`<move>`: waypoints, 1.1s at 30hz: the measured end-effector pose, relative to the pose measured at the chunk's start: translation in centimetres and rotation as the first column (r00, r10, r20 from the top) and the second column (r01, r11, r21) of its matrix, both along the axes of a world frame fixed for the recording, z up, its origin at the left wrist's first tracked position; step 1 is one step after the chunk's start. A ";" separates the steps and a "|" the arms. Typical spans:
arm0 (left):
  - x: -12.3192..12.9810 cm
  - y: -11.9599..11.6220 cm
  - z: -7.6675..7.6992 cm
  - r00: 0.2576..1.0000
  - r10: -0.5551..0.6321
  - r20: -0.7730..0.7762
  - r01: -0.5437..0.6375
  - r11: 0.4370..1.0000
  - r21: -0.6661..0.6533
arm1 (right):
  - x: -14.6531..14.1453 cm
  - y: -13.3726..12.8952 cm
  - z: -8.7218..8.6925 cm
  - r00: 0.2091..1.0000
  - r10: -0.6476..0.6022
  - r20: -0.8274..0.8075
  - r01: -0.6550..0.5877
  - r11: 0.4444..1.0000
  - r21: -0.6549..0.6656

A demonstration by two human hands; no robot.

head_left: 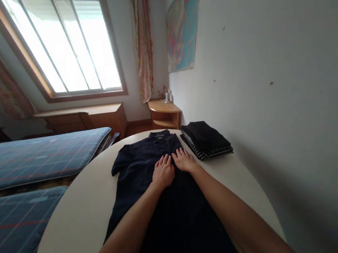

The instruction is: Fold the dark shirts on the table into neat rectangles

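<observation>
A dark navy short-sleeved polo shirt lies spread on the round cream table, its collar at the far edge. Its left sleeve sticks out to the side, while no sleeve shows spread out on the right. My left hand rests flat on the middle of the shirt's chest, fingers stretched out. Close beside it, my right hand lies flat on the right part of the chest with its fingers apart. Both palms face down on the cloth. My forearms cover part of the lower shirt.
A stack of folded dark clothes sits at the table's right back, near the white wall. Blue plaid mattresses lie to the left. Behind the table stand a wooden corner shelf and a wooden desk under the window.
</observation>
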State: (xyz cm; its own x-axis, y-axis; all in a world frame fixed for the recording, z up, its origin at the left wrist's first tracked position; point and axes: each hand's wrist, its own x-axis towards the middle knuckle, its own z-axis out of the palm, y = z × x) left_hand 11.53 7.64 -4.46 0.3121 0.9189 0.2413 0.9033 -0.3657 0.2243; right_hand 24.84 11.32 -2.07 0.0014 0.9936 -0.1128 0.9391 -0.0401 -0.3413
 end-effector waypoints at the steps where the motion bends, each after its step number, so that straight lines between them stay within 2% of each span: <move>1: 0.1 0.2 0.0 1.000 -0.002 0.011 0.002 1.000 -0.003 | 0.1 0.1 -0.3 1.000 -0.022 0.015 0.021 1.000 0.017; 6: -0.8 0.3 -0.1 0.999 -0.039 0.028 0.039 0.999 -0.015 | -0.6 -0.4 -0.5 0.988 -0.085 0.126 0.071 0.991 0.115; 10: -3.3 -0.1 0.3 1.000 -0.011 0.014 0.012 1.000 -0.018 | -1.9 -1.0 0.1 0.992 -0.039 0.119 0.013 0.977 0.213; 12: -5.3 -0.2 0.6 0.999 0.053 -0.010 -0.053 0.999 0.014 | -2.4 -1.3 -0.2 0.997 -0.005 0.080 -0.013 0.976 0.218; 15: -8.6 0.1 1.1 0.973 0.223 -0.054 -0.218 0.973 0.075 | -2.5 -1.7 -1.0 0.998 0.014 0.059 -0.026 0.977 0.210; 19: -13.1 0.8 1.8 0.889 0.455 -0.048 -0.450 0.888 0.090 | -1.4 -1.9 -1.7 0.998 0.036 0.055 -0.047 0.976 0.213; 22: -15.9 0.9 2.2 0.821 0.571 0.028 -0.571 0.819 0.047 | -0.2 -1.7 -1.6 0.996 0.054 0.074 -0.068 0.975 0.210; 27: -18.9 1.0 2.1 0.767 0.635 0.093 -0.634 0.772 -0.045 | 0.9 -1.1 -0.9 0.993 0.063 0.103 -0.077 0.987 0.143; 30: -19.6 1.2 1.4 0.762 0.632 0.138 -0.628 0.774 -0.074 | 0.4 -0.8 -0.6 0.997 0.019 0.080 -0.027 0.995 0.101; 33: -19.7 1.3 0.5 0.772 0.608 0.187 -0.607 0.792 -0.069 | -0.4 -0.9 -0.7 0.997 -0.041 0.059 0.032 0.989 0.142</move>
State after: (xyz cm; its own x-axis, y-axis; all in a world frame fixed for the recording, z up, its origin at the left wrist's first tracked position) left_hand -8.14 8.96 -3.94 -0.3627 0.9026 0.2319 0.8765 0.2459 0.4138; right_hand 24.41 10.40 -2.76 0.0404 0.9987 0.0295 0.9572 -0.0303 -0.2879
